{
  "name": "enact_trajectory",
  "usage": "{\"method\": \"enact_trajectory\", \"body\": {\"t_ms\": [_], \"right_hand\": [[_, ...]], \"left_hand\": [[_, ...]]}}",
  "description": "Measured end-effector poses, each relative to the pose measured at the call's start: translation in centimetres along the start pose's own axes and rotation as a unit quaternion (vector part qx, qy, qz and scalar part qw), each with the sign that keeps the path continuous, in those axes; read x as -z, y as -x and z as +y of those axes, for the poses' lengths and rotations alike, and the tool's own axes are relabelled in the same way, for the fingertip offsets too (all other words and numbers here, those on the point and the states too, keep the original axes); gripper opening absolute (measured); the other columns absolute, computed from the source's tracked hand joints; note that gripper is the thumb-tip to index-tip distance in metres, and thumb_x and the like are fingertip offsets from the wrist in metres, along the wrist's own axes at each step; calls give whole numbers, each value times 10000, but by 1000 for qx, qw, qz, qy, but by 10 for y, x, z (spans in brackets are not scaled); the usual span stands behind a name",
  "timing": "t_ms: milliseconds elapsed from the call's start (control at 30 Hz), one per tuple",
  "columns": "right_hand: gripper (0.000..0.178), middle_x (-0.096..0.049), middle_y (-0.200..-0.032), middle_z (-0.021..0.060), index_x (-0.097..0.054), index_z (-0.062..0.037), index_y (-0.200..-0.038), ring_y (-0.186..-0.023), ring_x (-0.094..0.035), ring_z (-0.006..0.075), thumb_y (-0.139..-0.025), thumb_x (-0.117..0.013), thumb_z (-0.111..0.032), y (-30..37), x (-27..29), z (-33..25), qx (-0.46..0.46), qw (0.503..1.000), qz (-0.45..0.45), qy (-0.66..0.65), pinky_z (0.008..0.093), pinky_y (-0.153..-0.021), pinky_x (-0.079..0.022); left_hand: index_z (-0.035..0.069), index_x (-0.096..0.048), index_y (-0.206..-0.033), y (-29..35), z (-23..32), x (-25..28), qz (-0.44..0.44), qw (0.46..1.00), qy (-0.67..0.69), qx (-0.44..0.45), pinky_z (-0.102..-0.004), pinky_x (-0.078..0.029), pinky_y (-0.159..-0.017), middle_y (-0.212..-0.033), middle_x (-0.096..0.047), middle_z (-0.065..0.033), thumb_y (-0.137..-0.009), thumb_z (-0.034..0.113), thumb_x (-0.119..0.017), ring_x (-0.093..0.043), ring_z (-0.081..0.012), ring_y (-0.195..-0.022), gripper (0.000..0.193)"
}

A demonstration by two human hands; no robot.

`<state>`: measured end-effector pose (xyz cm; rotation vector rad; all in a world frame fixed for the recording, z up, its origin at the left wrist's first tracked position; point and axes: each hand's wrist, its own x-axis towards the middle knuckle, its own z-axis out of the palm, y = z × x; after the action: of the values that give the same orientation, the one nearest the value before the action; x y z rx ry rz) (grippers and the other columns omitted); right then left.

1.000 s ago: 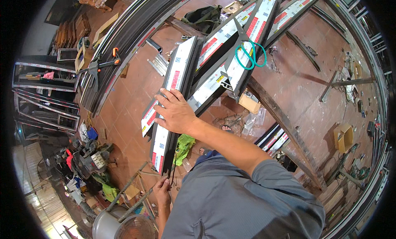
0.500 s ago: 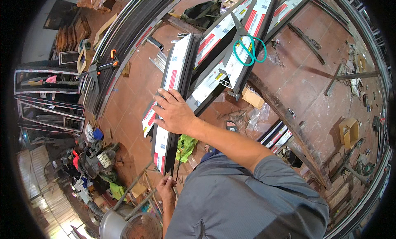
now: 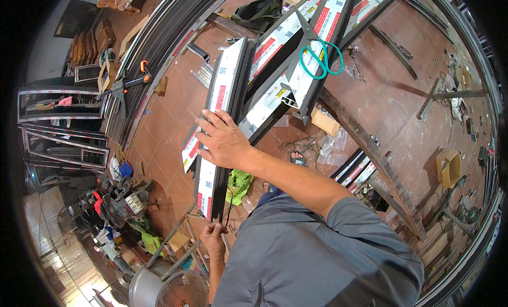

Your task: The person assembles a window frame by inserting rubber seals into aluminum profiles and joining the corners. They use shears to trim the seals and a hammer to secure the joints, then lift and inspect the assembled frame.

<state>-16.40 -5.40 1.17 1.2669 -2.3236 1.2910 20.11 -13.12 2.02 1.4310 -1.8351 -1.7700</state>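
Observation:
My right hand (image 3: 225, 140) lies across a long metal profile (image 3: 226, 77) covered with white and red film, its fingers bent over the left edge. A shorter filmed profile piece (image 3: 190, 152) sits against that edge, just under the fingertips. At the profile's near end, my left hand (image 3: 214, 239) is closed in a pinch on a thin black strip (image 3: 229, 213), which runs up beside the dark side of the profile. What lies inside the pinch is mostly hidden. Scissors with green handles (image 3: 323, 61) rest on other filmed profiles (image 3: 328, 21) to the far right.
Long dark profiles (image 3: 159, 42) lie at the left, with an orange-tipped clamp (image 3: 132, 83) on them. A fan (image 3: 182, 291) stands near at lower left, below a heap of tools (image 3: 121, 198). A wooden beam (image 3: 370, 153) and a cardboard box (image 3: 448, 168) are at the right.
The left hand has shifted very slightly with the strip still in its pinch. The right hand stays in place on the profile, and the whole view has tilted a little.

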Motion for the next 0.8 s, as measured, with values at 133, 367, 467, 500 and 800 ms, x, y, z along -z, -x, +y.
{"method": "enact_trajectory", "body": {"t_ms": [133,367,467,500,800], "right_hand": [[416,-611,-1403,123,-740,-109,-1145,-1462,-425,326,-902,-745,-446,-1,2,1,-4,1000,-4,3,515,-1237,-260],[415,-611,-1383,152,-747,-73,-1112,-1477,-416,357,-909,-724,-435,0,2,2,-2,1000,7,-21,529,-1251,-244],[363,-662,-1290,151,-745,-92,-1101,-1367,-520,355,-938,-703,-414,-3,6,2,7,998,59,-32,520,-1177,-331],[336,-686,-1244,149,-744,-102,-1094,-1309,-575,353,-953,-692,-402,-6,9,2,14,996,84,-36,517,-1140,-377],[252,-735,-1127,235,-759,-16,-1078,-1079,-715,429,-960,-562,-119,-141,117,187,-193,957,-37,212,492,-962,-579]], "left_hand": [[-81,-714,-1005,-2,9,-2,0,998,-56,-4,-332,-535,-663,-812,-700,-117,-959,77,-748,-650,-187,-686,168],[-70,-732,-1032,-2,16,4,-7,995,-96,13,-315,-508,-652,-822,-684,-73,-960,80,-750,-621,-165,-708,168],[-63,-735,-1044,-2,10,6,-17,997,-68,10,-313,-509,-657,-824,-681,-62,-967,69,-737,-620,-160,-708,153],[-61,-735,-1045,-3,6,7,-21,999,-46,8,-313,-511,-659,-825,-679,-59,-970,65,-731,-621,-158,-708,147],[-58,-726,-1043,3,12,-4,2,996,-84,32,-303,-526,-709,-870,-714,-71,-985,74,-697,-655,-152,-765,146]]}}
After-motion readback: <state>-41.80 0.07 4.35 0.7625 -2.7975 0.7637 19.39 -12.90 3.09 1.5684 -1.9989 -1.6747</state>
